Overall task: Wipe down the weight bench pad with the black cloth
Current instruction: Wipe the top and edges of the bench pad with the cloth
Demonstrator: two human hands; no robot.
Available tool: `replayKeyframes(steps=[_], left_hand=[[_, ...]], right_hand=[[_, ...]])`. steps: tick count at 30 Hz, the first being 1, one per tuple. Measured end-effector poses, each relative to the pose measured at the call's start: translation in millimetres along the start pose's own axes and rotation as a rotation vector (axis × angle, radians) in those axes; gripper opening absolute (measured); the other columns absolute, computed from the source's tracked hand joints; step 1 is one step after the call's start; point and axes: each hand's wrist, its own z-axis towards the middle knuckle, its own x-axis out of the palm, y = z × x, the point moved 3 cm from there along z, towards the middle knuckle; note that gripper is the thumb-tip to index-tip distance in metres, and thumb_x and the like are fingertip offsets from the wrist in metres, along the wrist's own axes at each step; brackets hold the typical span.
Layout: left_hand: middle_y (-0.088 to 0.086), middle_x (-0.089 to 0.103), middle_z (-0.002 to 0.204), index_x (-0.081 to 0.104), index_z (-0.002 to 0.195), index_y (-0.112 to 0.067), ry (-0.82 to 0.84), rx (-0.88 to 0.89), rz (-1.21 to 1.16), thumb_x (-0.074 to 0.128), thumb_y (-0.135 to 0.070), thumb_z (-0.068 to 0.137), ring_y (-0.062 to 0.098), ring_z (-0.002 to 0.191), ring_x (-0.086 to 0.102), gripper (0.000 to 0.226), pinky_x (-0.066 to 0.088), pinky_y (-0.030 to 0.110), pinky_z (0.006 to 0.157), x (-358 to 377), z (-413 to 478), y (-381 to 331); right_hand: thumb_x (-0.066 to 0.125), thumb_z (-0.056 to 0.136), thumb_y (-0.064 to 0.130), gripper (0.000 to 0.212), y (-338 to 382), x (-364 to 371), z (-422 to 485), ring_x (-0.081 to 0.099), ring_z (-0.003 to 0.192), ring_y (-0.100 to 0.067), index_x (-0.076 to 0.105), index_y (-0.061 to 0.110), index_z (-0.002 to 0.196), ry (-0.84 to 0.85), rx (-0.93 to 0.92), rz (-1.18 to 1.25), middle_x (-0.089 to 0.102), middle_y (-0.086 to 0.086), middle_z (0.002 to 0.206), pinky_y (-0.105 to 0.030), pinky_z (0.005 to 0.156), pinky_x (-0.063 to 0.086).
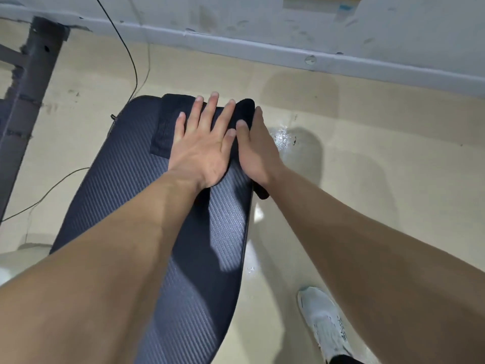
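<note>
The weight bench pad is long, dark and ribbed, and runs from the bottom centre up to the middle of the view. A black cloth lies across its far end and drapes over the right edge. My left hand presses flat on the cloth with its fingers spread. My right hand wraps the pad's right edge over the draped cloth, thumb on top. A fold of cloth pokes out under that wrist.
A dark metal rack post stands at the left. A thin black cable runs down the wall to the beige floor. A grey baseboard lines the wall. My white shoe is right of the bench.
</note>
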Motion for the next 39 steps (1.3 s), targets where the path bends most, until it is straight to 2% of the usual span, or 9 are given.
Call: replayKeyframes(steps=[7,14,18,20,22,25,29,34,39], left_hand=[[-0.002,-0.019,0.165,-0.011,0.155,-0.034,0.027,-0.056,-0.017,0.006,-0.045,0.101,0.02,0.151,-0.018,0.057,-0.006,0.048,0.123,-1.2,-3.4,-6.5],[-0.005,-0.031,0.161,-0.021,0.152,-0.033,0.055,-0.076,-0.055,0.004,-0.043,0.102,0.018,0.149,-0.025,0.056,-0.008,0.046,0.123,18.6,-73.9,-18.5],[-0.006,-0.035,0.159,-0.027,0.149,-0.034,0.107,-0.025,-0.027,0.003,-0.042,0.102,0.019,0.148,-0.029,0.056,-0.008,0.047,0.123,32.0,-125.8,-13.5],[-0.006,-0.038,0.157,-0.028,0.149,-0.034,0.144,-0.008,-0.02,0.002,-0.043,0.102,0.019,0.147,-0.031,0.057,-0.008,0.047,0.123,40.5,-161.7,-8.2],[-0.005,-0.04,0.156,-0.03,0.149,-0.033,0.181,-0.011,-0.01,0.001,-0.043,0.101,0.019,0.146,-0.033,0.058,-0.009,0.047,0.123,49.4,-194.9,-4.6],[-0.004,-0.043,0.154,-0.032,0.148,-0.032,0.227,-0.007,0.018,0.0,-0.044,0.1,0.02,0.144,-0.036,0.059,-0.011,0.047,0.122,59.3,-233.6,-1.4],[-0.003,-0.045,0.153,-0.035,0.147,-0.03,0.24,0.006,0.022,0.002,-0.045,0.101,0.021,0.144,-0.036,0.06,-0.01,0.047,0.122,60.8,-238.6,2.2],[-0.002,-0.043,0.155,-0.033,0.148,-0.029,0.215,0.008,0.026,0.0,-0.044,0.099,0.022,0.146,-0.033,0.06,-0.009,0.048,0.122,56.5,-219.9,0.1],[-0.002,-0.036,0.159,-0.029,0.149,-0.031,0.152,-0.008,0.001,0.003,-0.042,0.101,0.023,0.149,-0.027,0.058,-0.005,0.048,0.123,42.8,-168.0,-4.7]], right_hand=[[0.031,0.106,0.028,0.036,2.5,-0.5,-17.5,0.056,0.113,-0.019,0.044,0.016,0.138,-0.081,0.014,0.107,0.06,-0.001,0.127,-0.033,0.094,0.041],[0.029,0.108,0.029,0.054,-26.6,19.5,-84.9,0.045,0.135,-0.016,0.014,0.021,0.159,-0.142,0.048,0.146,0.04,-0.002,0.157,-0.008,0.09,0.026],[0.028,0.104,0.027,0.051,-43.7,37.8,-135.9,0.06,0.111,-0.016,0.02,0.04,0.153,-0.161,0.098,0.135,0.059,0.006,0.133,-0.015,0.078,0.04],[0.027,0.099,0.033,0.054,-56.0,52.8,-168.1,0.06,0.111,-0.022,0.015,0.044,0.151,-0.165,0.14,0.126,0.058,0.004,0.127,-0.028,0.089,0.047],[0.026,0.096,0.038,0.059,-66.0,65.9,-196.0,0.053,0.127,-0.022,0.01,0.041,0.153,-0.14,0.19,0.124,0.048,0.003,0.146,-0.045,0.104,0.044],[0.027,0.099,0.034,0.061,-72.1,74.1,-232.0,0.043,0.138,-0.014,0.007,0.036,0.156,-0.106,0.203,0.095,0.029,0.01,0.161,-0.039,0.11,0.039],[0.024,0.094,0.038,0.06,-67.7,68.3,-238.4,0.059,0.114,-0.027,0.023,0.024,0.153,-0.089,0.177,-0.028,0.048,-0.001,0.149,-0.046,0.097,0.047],[0.026,0.096,0.039,0.062,-59.5,61.0,-214.4,0.059,0.115,-0.028,0.015,0.022,0.155,-0.07,0.22,-0.066,0.051,-0.006,0.145,-0.047,0.098,0.047],[0.033,0.103,0.027,0.05,-40.1,45.3,-159.0,0.058,0.118,-0.029,0.025,0.013,0.15,-0.098,0.273,-0.058,0.053,-0.007,0.141,-0.045,0.101,0.045]])
